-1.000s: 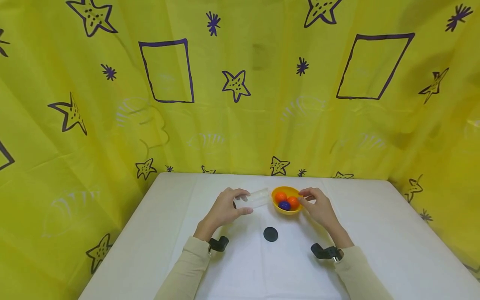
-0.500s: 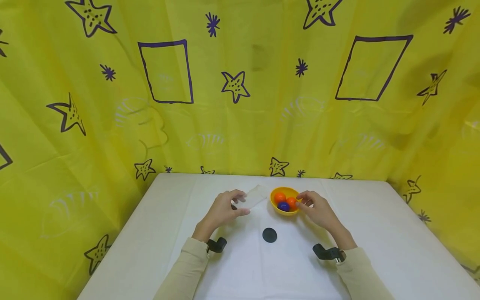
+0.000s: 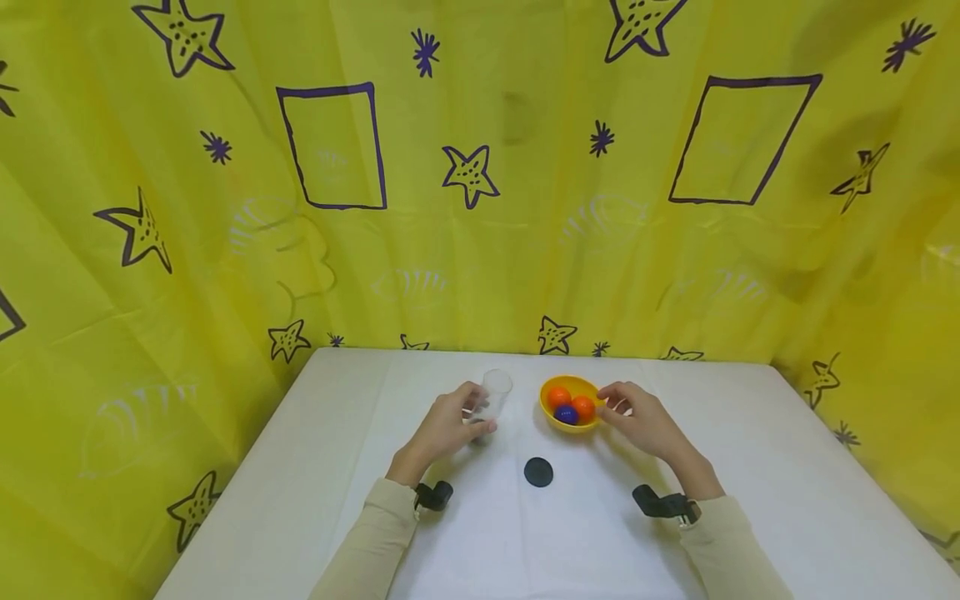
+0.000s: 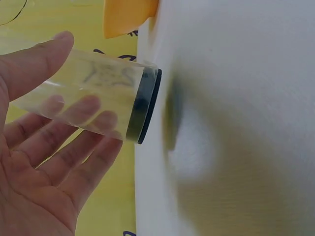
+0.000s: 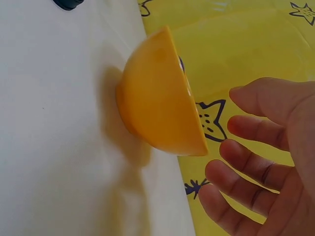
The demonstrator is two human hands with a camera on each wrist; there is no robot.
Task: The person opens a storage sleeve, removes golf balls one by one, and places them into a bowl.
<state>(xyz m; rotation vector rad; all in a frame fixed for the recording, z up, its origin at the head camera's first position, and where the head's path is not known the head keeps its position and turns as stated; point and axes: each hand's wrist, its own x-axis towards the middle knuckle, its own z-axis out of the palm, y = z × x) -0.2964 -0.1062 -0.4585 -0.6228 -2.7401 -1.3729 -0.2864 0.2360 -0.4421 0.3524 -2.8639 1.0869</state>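
My left hand (image 3: 442,423) grips a clear plastic tube (image 4: 93,86) with a black cap (image 4: 144,105) over its bottom end. Faint dark writing shows on its wall in the left wrist view. The tube is raised a little above the table, nearly upright, its round top end facing up. A yellow bowl (image 3: 550,418) holds two orange balls (image 3: 558,397) and a dark blue ball (image 3: 566,415). My right hand (image 3: 640,421) hovers at the bowl's right rim, its fingers loosely bent and nothing between them. In the right wrist view the fingertips stand apart from the bowl.
A flat black disc (image 3: 538,472) lies on the white table (image 3: 585,542), in front of the bowl and between the two forearms. Behind and beside the table hangs a yellow curtain (image 3: 420,242) with dark star and frame drawings.
My left hand has turned the clear tube from lying sideways, pointing towards the bowl, to nearly upright. The right hand stays beside the bowl. The bowl, balls and disc keep their places.
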